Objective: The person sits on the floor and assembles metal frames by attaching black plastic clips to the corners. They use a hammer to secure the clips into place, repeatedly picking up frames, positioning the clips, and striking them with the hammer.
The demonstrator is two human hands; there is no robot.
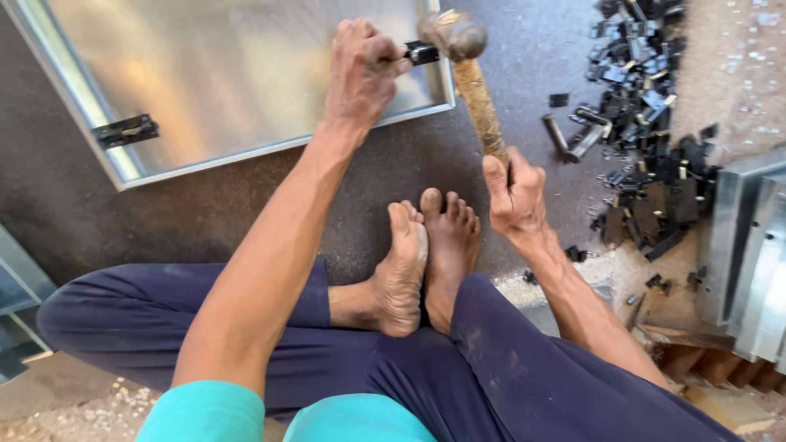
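I sit on the floor with my bare feet together. My left hand [360, 69] pinches a small black metal clip [422, 53] against the edge of a shiny metal sheet frame [246, 160]. My right hand [512, 192] grips the wooden handle of a hammer [479, 98]. The hammer's steel head [454, 37] is right beside the clip, at the frame's near right corner. Another black clip [125, 131] is fixed on the frame's left edge.
A heap of several black metal clips [647, 123] lies on the dark floor at the right, with two short metal rods [569, 139] beside it. Stacked shiny metal pieces [749, 245] sit at the far right. More metal framing [16, 311] shows at the left edge.
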